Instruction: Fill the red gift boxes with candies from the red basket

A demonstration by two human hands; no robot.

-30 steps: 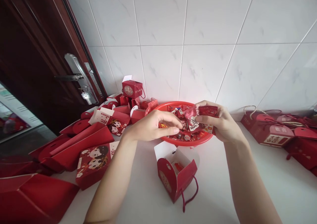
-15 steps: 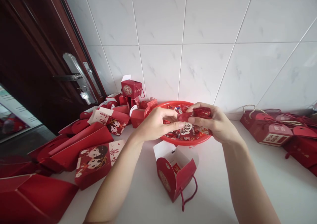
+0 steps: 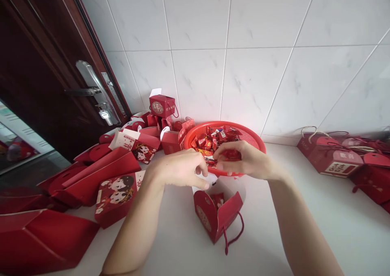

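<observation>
My left hand (image 3: pixel 179 168) hovers over the back edge of a small red gift box (image 3: pixel 227 213), its fingers curled and its thumb apart, with nothing visible between them. That box stands with its lid raised, a cord handle hanging at the right and red wrapped pieces inside. Over the front rim of a red plastic basket (image 3: pixel 258 144), my right hand (image 3: pixel 250 160) is curled around red wrapped candies (image 3: pixel 232 155), partly hidden by its fingers. More wrapped candies (image 3: pixel 221 135) lie in the basket.
Several red boxes (image 3: pixel 118 196) crowd the left side, one small box (image 3: pixel 162 105) sitting on top of others. More boxes with cord handles (image 3: pixel 332 154) stand at the right. A tiled wall (image 3: pixel 198 81) runs behind, and a dark door (image 3: pixel 48 64) is at the left.
My hands have moved apart and lower. The left hand came down toward the box, and more wrapped pieces show in it. The large wrapped piece between my hands is no longer seen there.
</observation>
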